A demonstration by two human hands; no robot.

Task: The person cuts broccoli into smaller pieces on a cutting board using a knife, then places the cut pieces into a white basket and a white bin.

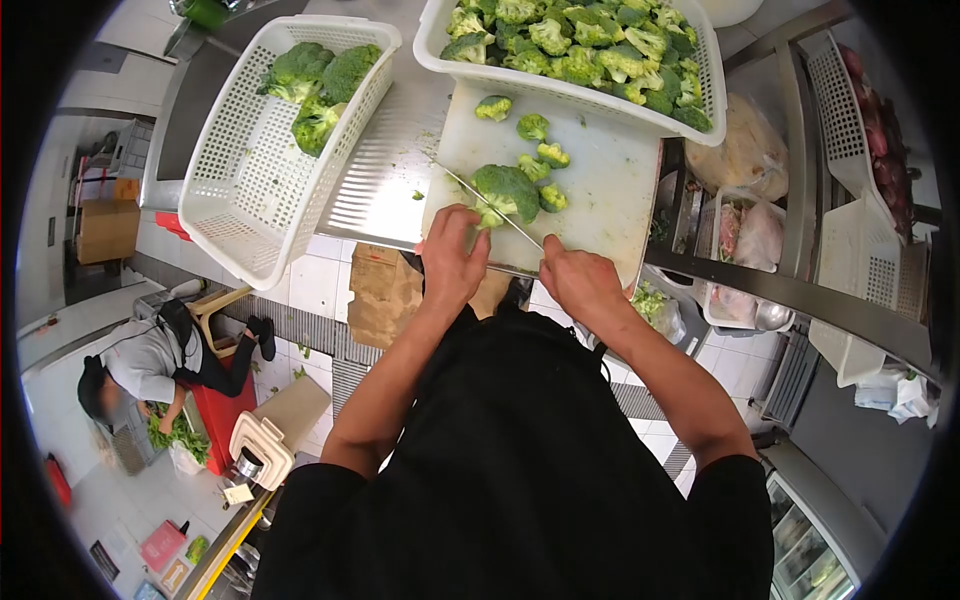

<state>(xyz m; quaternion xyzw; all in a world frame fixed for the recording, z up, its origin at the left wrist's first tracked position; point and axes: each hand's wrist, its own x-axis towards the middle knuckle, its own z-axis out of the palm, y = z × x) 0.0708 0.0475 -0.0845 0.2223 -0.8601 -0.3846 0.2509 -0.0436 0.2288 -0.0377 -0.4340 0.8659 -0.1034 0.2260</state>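
A head of broccoli (508, 188) lies near the front left of the white cutting board (605, 205). My left hand (455, 258) is closed on its near side, fingertips at the stem. In my right hand (583, 284) is the handle of a knife (516, 229), whose thin blade slants away to the left across the broccoli. Several cut florets (533, 127) are scattered on the board just beyond and beside the head.
A white basket (570, 84) heaped with florets overlaps the board's far edge. Left of it, another white basket (225, 190) holds a few broccoli heads (348, 72). Bagged food (738, 150) sits on a shelf at right. A person (150, 360) handles leafy greens at far left.
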